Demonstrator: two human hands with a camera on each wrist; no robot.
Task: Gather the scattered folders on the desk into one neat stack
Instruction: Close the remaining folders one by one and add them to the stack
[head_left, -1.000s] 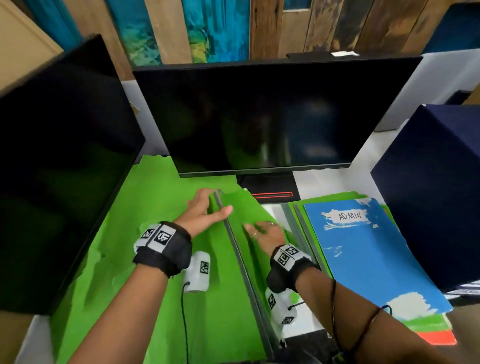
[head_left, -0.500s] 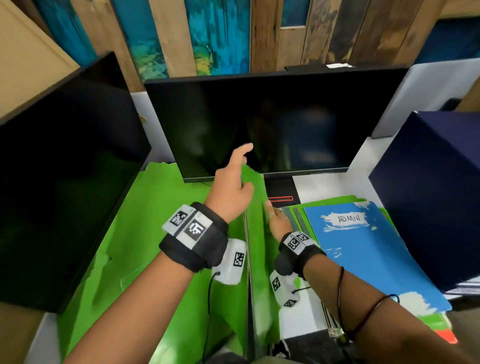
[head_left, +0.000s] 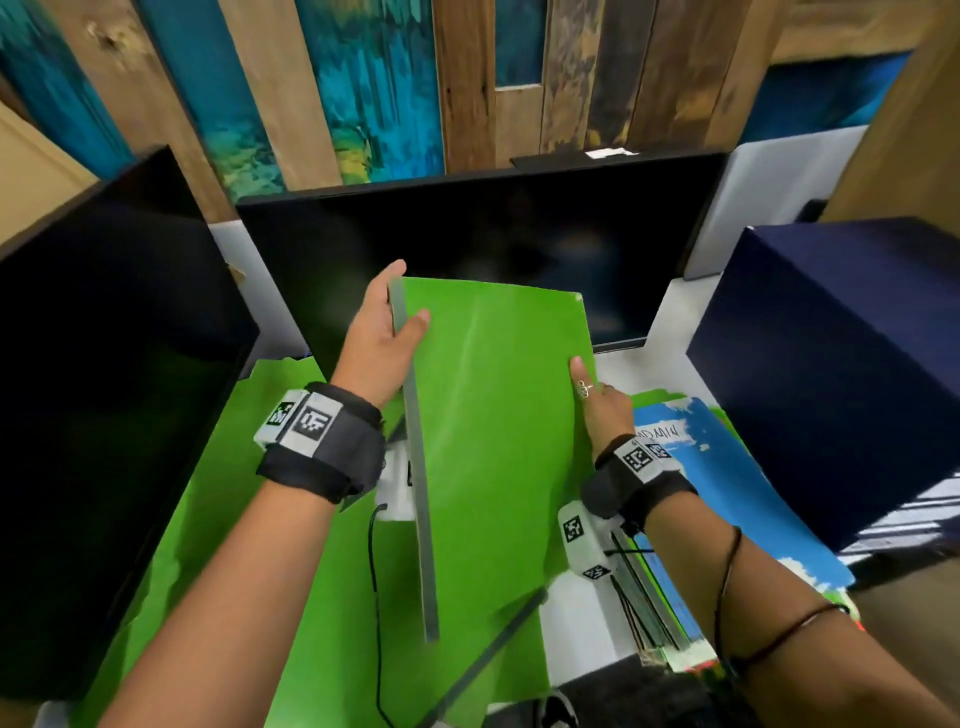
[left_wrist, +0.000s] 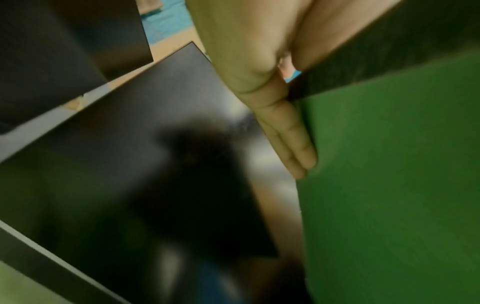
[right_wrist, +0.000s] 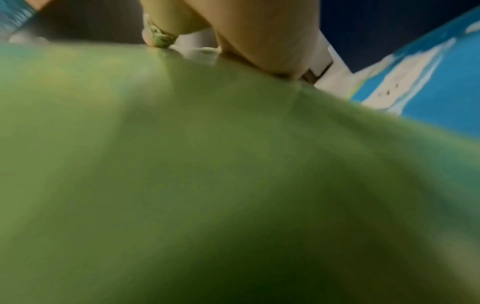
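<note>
Bare-armed, the person wears black wrist bands carrying white square-coded tags, with white camera housings beneath; a ring sits on a right-hand finger, thin black cords circling the right forearm.

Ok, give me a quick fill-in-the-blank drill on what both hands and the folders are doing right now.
1. Both hands hold up a folder whose cover is ____.
2. The left hand grips the green folder along its grey ____.
3. The blue folder with the white label lies on the desk on the person's ____ side.
4. The right hand wears a ____ on one finger.

Missing words: green; spine; right; ring
</note>
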